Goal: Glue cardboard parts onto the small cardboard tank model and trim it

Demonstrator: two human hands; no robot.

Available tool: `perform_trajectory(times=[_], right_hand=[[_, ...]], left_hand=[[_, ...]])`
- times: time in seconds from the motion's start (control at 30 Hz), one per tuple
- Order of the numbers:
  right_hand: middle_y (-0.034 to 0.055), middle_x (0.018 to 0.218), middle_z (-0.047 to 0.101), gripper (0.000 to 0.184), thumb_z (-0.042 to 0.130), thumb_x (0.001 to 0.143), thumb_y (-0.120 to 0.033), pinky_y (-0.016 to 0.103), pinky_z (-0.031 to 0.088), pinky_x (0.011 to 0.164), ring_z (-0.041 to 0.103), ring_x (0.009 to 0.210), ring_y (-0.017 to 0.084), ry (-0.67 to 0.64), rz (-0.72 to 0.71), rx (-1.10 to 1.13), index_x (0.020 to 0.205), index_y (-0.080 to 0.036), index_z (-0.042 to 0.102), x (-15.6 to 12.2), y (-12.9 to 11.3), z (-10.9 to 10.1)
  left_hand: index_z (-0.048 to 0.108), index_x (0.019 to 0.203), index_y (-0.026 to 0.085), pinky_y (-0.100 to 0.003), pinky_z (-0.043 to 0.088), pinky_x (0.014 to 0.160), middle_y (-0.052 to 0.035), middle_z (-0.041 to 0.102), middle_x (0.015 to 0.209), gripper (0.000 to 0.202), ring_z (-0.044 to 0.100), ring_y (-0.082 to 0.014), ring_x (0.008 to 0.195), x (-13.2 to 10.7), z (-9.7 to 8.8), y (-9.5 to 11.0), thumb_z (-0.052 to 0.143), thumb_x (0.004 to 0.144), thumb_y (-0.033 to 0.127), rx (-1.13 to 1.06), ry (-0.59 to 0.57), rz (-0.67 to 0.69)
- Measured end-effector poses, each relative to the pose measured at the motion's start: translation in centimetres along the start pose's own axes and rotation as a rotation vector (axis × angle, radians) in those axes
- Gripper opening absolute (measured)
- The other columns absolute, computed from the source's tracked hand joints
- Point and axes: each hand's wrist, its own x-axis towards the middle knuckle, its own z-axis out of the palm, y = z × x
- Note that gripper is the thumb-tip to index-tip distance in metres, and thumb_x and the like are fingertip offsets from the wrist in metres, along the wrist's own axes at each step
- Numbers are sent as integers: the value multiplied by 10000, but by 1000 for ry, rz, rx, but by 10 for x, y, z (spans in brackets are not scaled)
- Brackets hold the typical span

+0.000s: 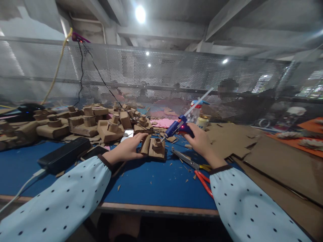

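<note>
In the middle of the blue table sits a small cardboard model (159,153) with a round, ring-like piece on top. My left hand (130,147) grips its left side, thumb low and fingers over the upper edge. My right hand (200,142) is wrapped around a blue glue gun (176,127), which has a long white glue stick (200,100) poking out of its back. The gun's nozzle points down and left, at the round piece; whether it touches is too small to tell. Just below my right hand lie scissors (202,178) with red handles.
Several cardboard models (88,122) crowd the left and back of the table. A black power bank (64,154) with a white cable lies front left. Flat cardboard sheets (280,161) cover the right. A drinking bottle (193,114) and a perforated metal screen (156,74) stand behind.
</note>
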Motion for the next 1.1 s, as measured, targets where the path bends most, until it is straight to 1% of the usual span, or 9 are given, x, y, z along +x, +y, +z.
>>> perform_trajectory(times=[0.2,0.4,0.6,0.7,0.87,1.1], right_hand=[[144,1052,721,316,527,893,-390,424,526,721,689,940,328,-7,1,16,1115,-194,638,-1,1,0],[129,1048,723,306,513,893,-371,408,525,724,688,935,310,-2,-11,18,1118,-206,638,-1,0,0],[145,1084,718,319,515,884,-361,430,529,758,682,960,321,-1,-13,24,1125,-194,642,0,-1,-1],[143,1080,719,320,513,884,-360,424,530,756,683,965,318,-8,-8,23,1125,-196,643,0,-1,-1],[142,1080,721,318,515,878,-350,428,531,757,684,972,321,-4,-8,30,1128,-201,644,0,-3,-1],[145,1081,722,311,506,892,-356,421,531,748,690,958,322,-11,-13,18,1121,-191,638,0,-4,-2]], left_hand=[[329,1435,169,-456,477,989,-193,496,1432,772,561,-354,1253,0,1,0,677,779,381,-8,0,-4],[321,1442,176,-460,476,991,-187,491,1432,791,558,-353,1254,1,1,-2,686,771,381,-17,1,2],[312,1447,173,-457,474,989,-192,478,1447,798,553,-354,1256,1,2,-2,684,770,371,-11,4,9],[302,1457,181,-465,473,986,-193,470,1455,800,551,-359,1258,1,2,-2,675,769,348,-9,1,8],[291,1467,192,-469,479,972,-189,475,1449,804,557,-365,1246,1,0,1,674,781,362,-1,-5,4],[294,1465,155,-473,459,1007,-202,454,1467,816,528,-367,1277,1,-2,4,678,767,332,-8,-23,-17]])
